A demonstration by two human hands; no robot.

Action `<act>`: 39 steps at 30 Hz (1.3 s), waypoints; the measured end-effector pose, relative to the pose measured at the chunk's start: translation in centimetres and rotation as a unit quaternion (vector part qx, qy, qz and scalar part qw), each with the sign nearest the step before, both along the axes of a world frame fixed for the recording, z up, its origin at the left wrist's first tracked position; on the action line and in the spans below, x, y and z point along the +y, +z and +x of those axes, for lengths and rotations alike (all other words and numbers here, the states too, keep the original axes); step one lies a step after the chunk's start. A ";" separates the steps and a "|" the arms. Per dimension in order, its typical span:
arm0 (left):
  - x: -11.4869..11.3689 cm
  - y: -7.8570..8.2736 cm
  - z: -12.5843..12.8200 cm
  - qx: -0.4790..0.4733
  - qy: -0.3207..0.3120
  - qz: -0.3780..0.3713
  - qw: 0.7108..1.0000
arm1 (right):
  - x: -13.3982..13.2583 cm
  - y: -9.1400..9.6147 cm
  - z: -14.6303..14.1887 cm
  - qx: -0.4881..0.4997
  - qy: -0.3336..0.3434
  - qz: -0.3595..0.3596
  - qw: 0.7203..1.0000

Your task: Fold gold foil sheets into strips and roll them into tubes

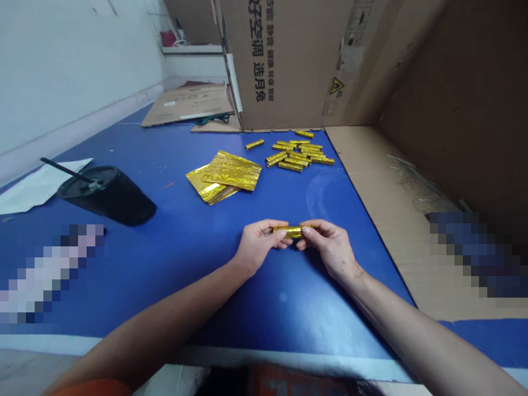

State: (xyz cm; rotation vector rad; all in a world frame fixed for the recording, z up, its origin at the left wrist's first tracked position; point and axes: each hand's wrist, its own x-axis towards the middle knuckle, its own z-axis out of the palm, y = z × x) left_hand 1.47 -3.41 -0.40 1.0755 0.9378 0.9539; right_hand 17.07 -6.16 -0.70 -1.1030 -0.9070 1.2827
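A small roll of gold foil (pixel 291 231) is pinched between both hands just above the blue table (pixel 173 258). My left hand (pixel 259 243) grips its left end with thumb and fingers closed. My right hand (pixel 326 243) grips its right end the same way. Farther back lies a stack of flat gold foil sheets (pixel 226 175). Behind and to the right of that is a pile of several finished gold rolls (pixel 297 152).
A black cup with a straw (pixel 108 193) lies tilted at the left, next to a white paper (pixel 37 184). A large cardboard box (pixel 305 60) stands at the back. Flat cardboard (pixel 396 209) covers the table's right side.
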 end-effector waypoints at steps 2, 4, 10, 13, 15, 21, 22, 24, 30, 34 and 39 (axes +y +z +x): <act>0.0 0.0 0.1 -0.008 0.000 -0.009 1.000 | -0.1 0.0 -0.1 -0.007 -0.002 -0.004 1.000; 0.0 0.0 0.1 -0.013 0.001 -0.014 1.000 | -0.2 0.1 -0.2 -0.007 -0.001 -0.007 1.000; 0.0 0.2 0.1 -0.009 0.007 0.015 1.000 | 0.0 0.1 0.0 0.019 -0.024 0.001 1.000; 0.0 0.3 0.0 0.007 0.016 0.048 0.999 | 0.2 0.1 0.3 0.021 -0.070 0.002 0.997; 0.0 0.2 -0.1 0.015 0.027 0.068 0.997 | 0.2 0.1 0.4 0.001 -0.083 -0.008 0.997; -0.2 -1.0 -0.2 0.065 0.000 0.142 0.988 | -0.2 0.3 0.3 -0.063 -0.009 -0.007 0.998; -0.3 -1.1 -0.1 0.074 -0.007 0.153 0.985 | -0.2 0.4 0.3 -0.066 -0.004 -0.002 0.998; -0.4 -1.2 0.0 0.090 -0.014 0.166 0.982 | -0.3 0.4 0.2 -0.071 0.003 0.008 0.997; -0.2 -0.8 0.6 0.091 -0.024 0.108 0.990 | -0.3 0.1 0.1 -0.078 0.005 0.014 0.997; 0.1 -0.8 0.6 0.055 -0.007 0.080 0.995 | -0.3 0.0 0.1 -0.050 -0.003 -0.018 0.999; 0.4 -0.5 0.4 -0.033 0.074 0.023 0.996 | 0.0 -0.2 0.4 -0.017 -0.054 -0.017 0.998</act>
